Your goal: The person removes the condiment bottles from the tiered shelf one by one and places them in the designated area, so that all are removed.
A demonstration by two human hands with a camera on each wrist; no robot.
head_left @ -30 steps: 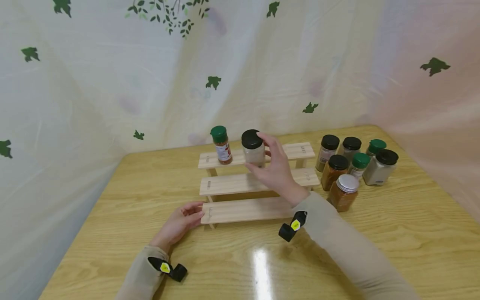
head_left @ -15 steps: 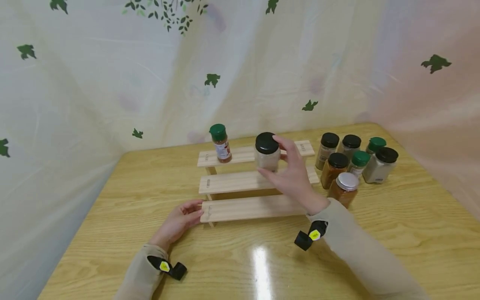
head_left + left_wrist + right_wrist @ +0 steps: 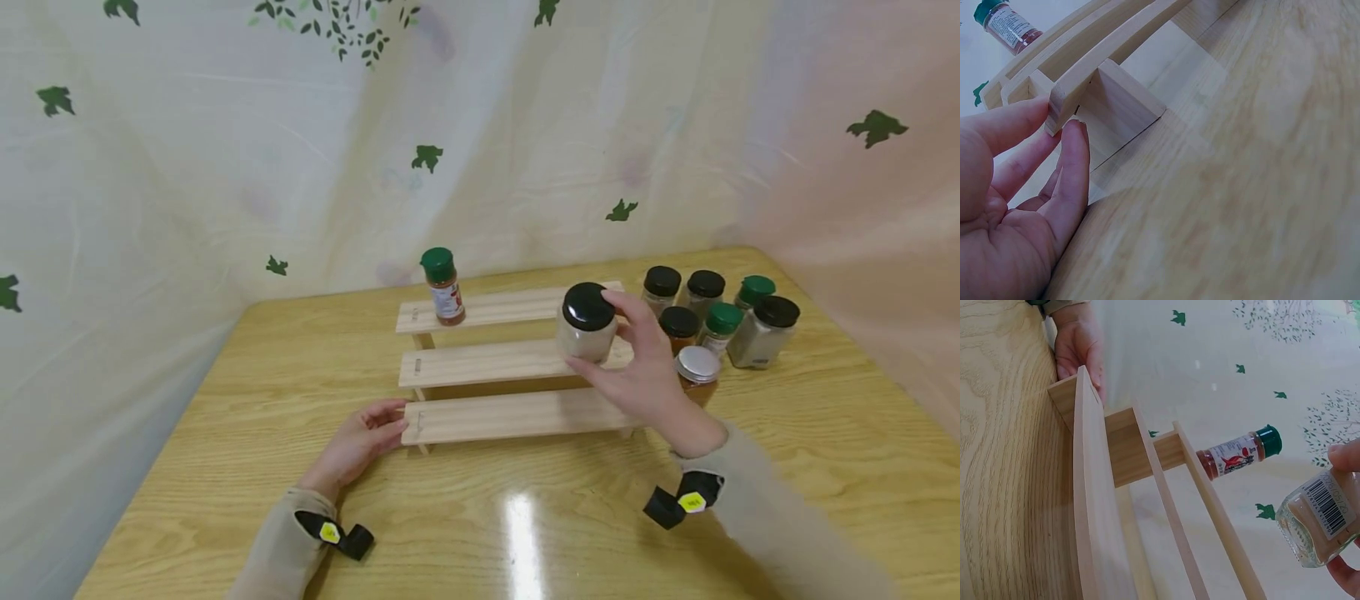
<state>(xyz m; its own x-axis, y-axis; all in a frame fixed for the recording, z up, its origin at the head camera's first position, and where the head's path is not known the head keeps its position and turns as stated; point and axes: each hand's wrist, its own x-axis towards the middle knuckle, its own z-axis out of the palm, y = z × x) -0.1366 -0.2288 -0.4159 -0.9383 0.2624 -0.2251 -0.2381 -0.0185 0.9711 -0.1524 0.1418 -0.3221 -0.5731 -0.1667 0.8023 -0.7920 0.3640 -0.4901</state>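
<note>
My right hand [image 3: 651, 383] holds a glass jar [image 3: 585, 340] with a black lid and pale powder in it, thumb and fingers on opposite sides. In the head view the jar overlaps the right part of the three-step wooden rack [image 3: 510, 417]. A barcode label [image 3: 1329, 505] shows on the jar in the right wrist view. At the rack's left end, my left hand [image 3: 362, 442] pinches the end of the lowest shelf [image 3: 1063, 103] between thumb and fingers. On the top shelf's left side stands a green-capped spice bottle [image 3: 447, 302] with red-brown contents.
Several spice jars stand grouped on the table right of the rack, among them a silver-lidded jar [image 3: 697, 367], a large black-lidded jar [image 3: 761, 333] and a green-capped bottle [image 3: 722, 327]. A pale curtain [image 3: 315, 167] with leaf prints hangs behind the table [image 3: 285, 375].
My right hand has carried the black-lidded jar rightward and nearer to me, away from the middle of the top shelf. My left hand stays at the rack's end.
</note>
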